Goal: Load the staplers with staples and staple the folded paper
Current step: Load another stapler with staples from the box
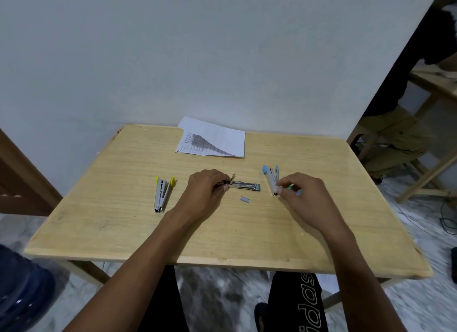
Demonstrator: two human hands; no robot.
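Head view. Sits at wood table (123,220), both bare forearms stretched over it. Grips left end of green stapler (244,185) with left hand (206,193), fingers curled round it; lies flat at table centre, swung open, metal rail up, green end pointing right. Holds right hand (305,195) at near end of blue stapler (270,181), fingertips (284,187) bunched as in a pinch; cannot tell whether closed on anything or merely touching. Lies right of centre, opened to a narrow V, blue tips toward wall (222,60). Notes short grey staple strip (244,199) loose on table between the hands, just in front of green stapler, apart from it. Notes yellow stapler (163,194) left of left hand, clear of both hands, opened to a V, yellow tips away. Finds paper (212,140) at far table edge, well apart from all three staplers, folded with one corner turned over, print showing, far corner past the edge. Beyond right table edge: second person (395,139) seated, khaki trousers. Lower left, on floor: blue jug (22,294).
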